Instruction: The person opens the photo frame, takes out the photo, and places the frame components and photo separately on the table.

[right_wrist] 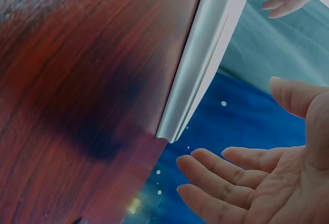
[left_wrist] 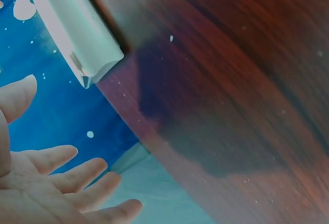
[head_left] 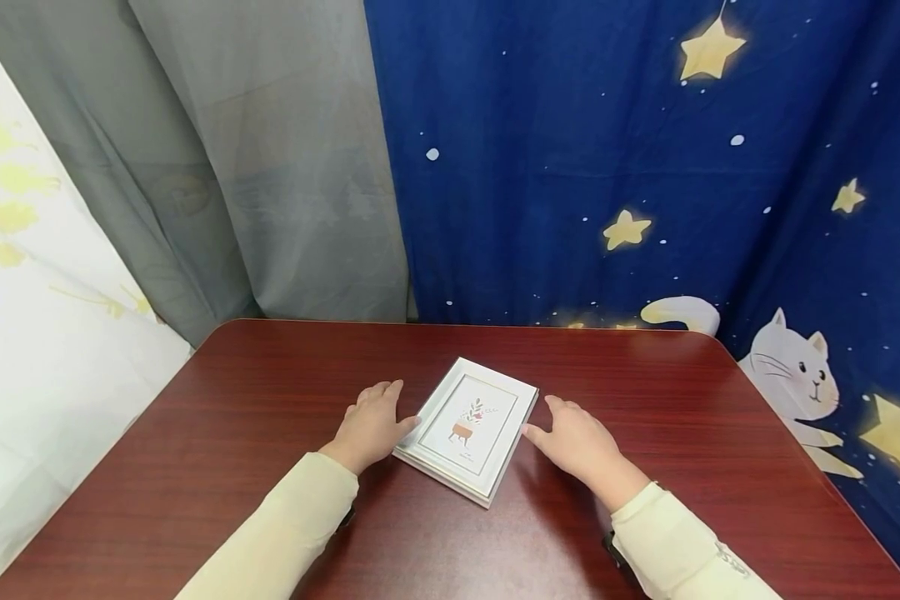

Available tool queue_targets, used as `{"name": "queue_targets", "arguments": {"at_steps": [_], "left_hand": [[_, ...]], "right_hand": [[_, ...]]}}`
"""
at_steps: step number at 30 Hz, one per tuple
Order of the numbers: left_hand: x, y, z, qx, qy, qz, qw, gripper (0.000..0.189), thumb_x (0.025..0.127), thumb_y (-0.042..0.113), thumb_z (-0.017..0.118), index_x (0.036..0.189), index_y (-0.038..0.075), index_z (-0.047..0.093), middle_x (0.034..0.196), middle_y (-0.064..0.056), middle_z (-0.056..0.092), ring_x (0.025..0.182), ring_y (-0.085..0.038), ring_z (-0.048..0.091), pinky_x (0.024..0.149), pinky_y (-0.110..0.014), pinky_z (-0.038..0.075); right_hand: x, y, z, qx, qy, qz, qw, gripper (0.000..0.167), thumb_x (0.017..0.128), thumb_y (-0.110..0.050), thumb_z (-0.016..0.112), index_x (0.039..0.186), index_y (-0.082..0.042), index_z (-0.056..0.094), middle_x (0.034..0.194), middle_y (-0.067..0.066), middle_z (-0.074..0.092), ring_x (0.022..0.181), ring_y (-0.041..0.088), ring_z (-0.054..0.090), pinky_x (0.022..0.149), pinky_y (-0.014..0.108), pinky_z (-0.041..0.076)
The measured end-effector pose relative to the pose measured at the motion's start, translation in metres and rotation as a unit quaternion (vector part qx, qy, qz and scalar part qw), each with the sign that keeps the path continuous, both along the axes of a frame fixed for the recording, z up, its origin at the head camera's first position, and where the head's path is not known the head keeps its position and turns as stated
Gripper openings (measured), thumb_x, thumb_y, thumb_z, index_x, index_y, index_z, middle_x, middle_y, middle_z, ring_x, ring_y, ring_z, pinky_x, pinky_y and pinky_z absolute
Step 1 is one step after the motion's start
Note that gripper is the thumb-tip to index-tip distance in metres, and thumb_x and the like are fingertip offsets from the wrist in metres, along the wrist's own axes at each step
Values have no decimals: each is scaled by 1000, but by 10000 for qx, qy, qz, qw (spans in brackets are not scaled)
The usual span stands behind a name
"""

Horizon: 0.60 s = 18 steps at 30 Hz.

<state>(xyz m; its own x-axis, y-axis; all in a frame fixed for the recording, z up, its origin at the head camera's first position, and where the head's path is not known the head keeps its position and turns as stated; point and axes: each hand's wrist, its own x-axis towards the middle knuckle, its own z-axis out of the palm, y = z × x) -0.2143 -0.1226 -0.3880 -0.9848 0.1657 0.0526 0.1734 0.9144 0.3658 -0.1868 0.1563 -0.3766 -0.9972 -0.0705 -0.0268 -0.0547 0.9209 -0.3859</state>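
- Frame [head_left: 467, 429]: lies flat on the table [head_left: 270, 400], between your two hands, white, turned at a slant so that one corner points back towards you.
- Its face carries a print [head_left: 462, 432] of a plant in a brown pot, inside a thin dark border.
- Your left hand [head_left: 371, 425]: beside the frame's left edge, fingers extended and loosely spread, thumb held well away from them; it has hold of nothing. From the head view the thumb tip overlaps the edge (your left wrist view shows a gap there).
- Your right hand [head_left: 581, 442]: just beside the frame's right edge, fingers nearly straight with a slight bend, thumb apart and pointing at the edge; nothing in its grasp. A gap shows in your right wrist view too.
- Both your sleeves [head_left: 285, 525] are cream, with a dark band [head_left: 618, 554] partly visible at each cuff.
- Past the table: a grey curtain [head_left: 292, 167], then a blue curtain [head_left: 510, 167] with stars and a white cat [head_left: 791, 375]. White cloth [head_left: 45, 400] hangs at your left.
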Motion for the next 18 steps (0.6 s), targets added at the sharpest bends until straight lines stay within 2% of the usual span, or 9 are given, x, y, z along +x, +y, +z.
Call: {"name": "queue_targets", "arguments": {"at_steps": [5,11,18], "left_hand": [[-5,4,-3,-59,72,-106,9999,61,91,29,66,136,-6,47,137,-27,48,130,-42,41,103,-55,35],[-8,9,-7,-218,61,-90,9997,55,91,27,67,131,-7,53,133,-26,52,127,-39,45,103,-49,39],[-11,11,-9,-174,107,-115,9997,47,91,24,66,125,-7,57,127,-24,58,123,-39,50,102,-46,40]], "right_hand": [[-3,-3,-2,98,-27,32,9999,67,89,-39,64,132,11,48,128,30,55,120,42,52,97,54,42],[-6,-5,-6,128,-30,60,9999,65,89,-38,64,129,11,51,123,28,59,115,41,56,95,53,44],[-8,-9,-9,157,-60,94,9998,62,88,-38,66,125,10,55,120,26,61,111,39,59,93,52,45]]}}
